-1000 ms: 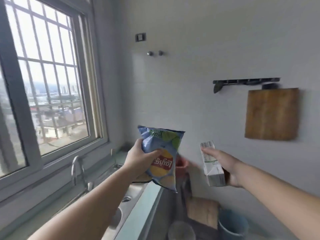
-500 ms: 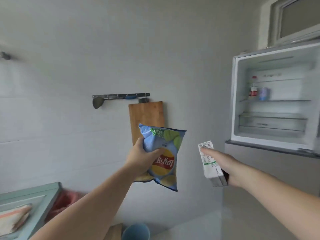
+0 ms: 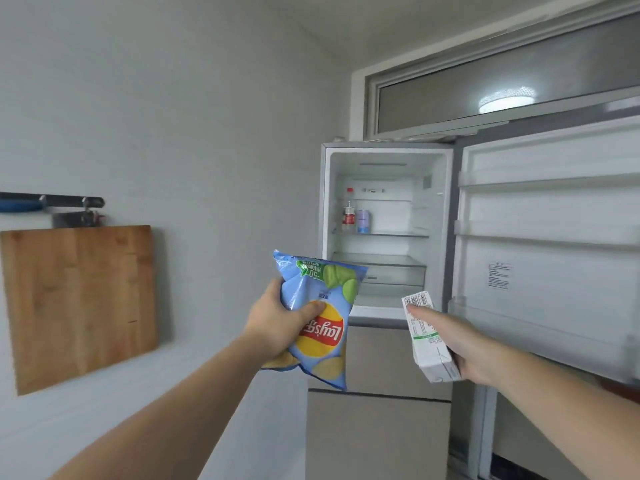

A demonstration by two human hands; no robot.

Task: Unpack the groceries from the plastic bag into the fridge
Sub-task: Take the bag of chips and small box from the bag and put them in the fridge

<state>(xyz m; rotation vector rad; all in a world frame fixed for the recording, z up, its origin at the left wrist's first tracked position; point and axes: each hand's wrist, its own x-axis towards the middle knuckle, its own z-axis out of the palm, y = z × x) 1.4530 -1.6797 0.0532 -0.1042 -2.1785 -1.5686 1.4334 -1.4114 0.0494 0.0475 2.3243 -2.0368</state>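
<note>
Far left of my fingers, I see a wooden cutting board point(image 3: 79, 306) hanging flat on the grey wall point(image 3: 207, 133), just below a dark hook rail point(image 3: 52, 201). A frosted transom window point(image 3: 502, 84) sits high above them.

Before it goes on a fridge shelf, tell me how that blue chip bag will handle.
The chip bag looks puffed with air, so it is probably light for its size. The left hand pinches it by one edge and its film creases there, so it likely crumples and slides easily. Stood upright on a glass shelf, it may tip; lying flat seems safer.
</note>
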